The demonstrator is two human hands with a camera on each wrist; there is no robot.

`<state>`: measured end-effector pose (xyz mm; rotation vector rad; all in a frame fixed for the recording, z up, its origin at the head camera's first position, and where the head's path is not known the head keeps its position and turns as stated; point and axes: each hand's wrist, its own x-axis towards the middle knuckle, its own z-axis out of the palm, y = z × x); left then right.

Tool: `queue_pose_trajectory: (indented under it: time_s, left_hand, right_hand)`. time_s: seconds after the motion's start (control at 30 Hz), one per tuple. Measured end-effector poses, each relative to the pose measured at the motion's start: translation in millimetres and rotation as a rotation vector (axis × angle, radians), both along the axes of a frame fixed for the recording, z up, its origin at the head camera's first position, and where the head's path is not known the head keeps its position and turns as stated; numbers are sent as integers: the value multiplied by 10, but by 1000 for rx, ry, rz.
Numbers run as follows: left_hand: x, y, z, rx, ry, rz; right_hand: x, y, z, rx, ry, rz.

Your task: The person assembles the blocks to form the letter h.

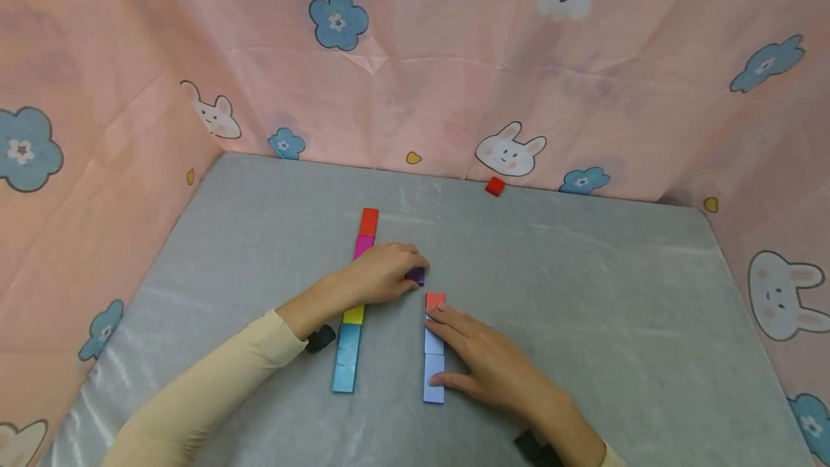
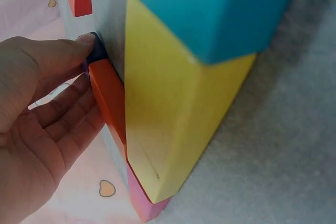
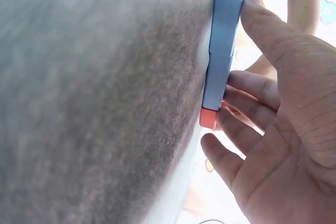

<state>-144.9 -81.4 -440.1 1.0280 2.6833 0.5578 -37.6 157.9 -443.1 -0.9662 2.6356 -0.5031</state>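
My left hand [image 1: 387, 272] pinches a small dark purple block [image 1: 418, 277] between thumb and fingertips. In the left wrist view an orange block [image 2: 107, 106] lies end to end with it, running toward the left row. That row has a red block [image 1: 369, 222], a magenta block [image 1: 364, 243], a yellow block [image 1: 353, 315] and a teal block [image 1: 346, 359]; my left hand and wrist hide its middle. My right hand [image 1: 493, 359], fingers extended, rests on the right row: a light red block [image 1: 434, 300] and two light blue blocks [image 1: 434, 373], laid end to end.
A loose red block [image 1: 496, 186] lies at the far edge of the grey cloth-covered table [image 1: 616, 294]. A pink printed curtain [image 1: 428, 78] surrounds the back and sides. Black wrist devices [image 1: 320, 339] sit at both wrists, the left one close beside the left row.
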Motion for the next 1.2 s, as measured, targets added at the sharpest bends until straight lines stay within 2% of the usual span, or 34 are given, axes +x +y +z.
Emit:
queue_pose_trajectory:
  time_s: [0.37, 0.9, 1.2]
  left_hand:
    - [13, -30, 20, 0, -6, -1]
    - [12, -50, 20, 18, -20, -10]
    - [17, -53, 9, 14, -10, -7]
  right_hand:
    - [3, 8, 5, 13, -22, -2]
    - [9, 21, -15, -25, 40, 26]
    - [15, 22, -14, -17, 31, 21]
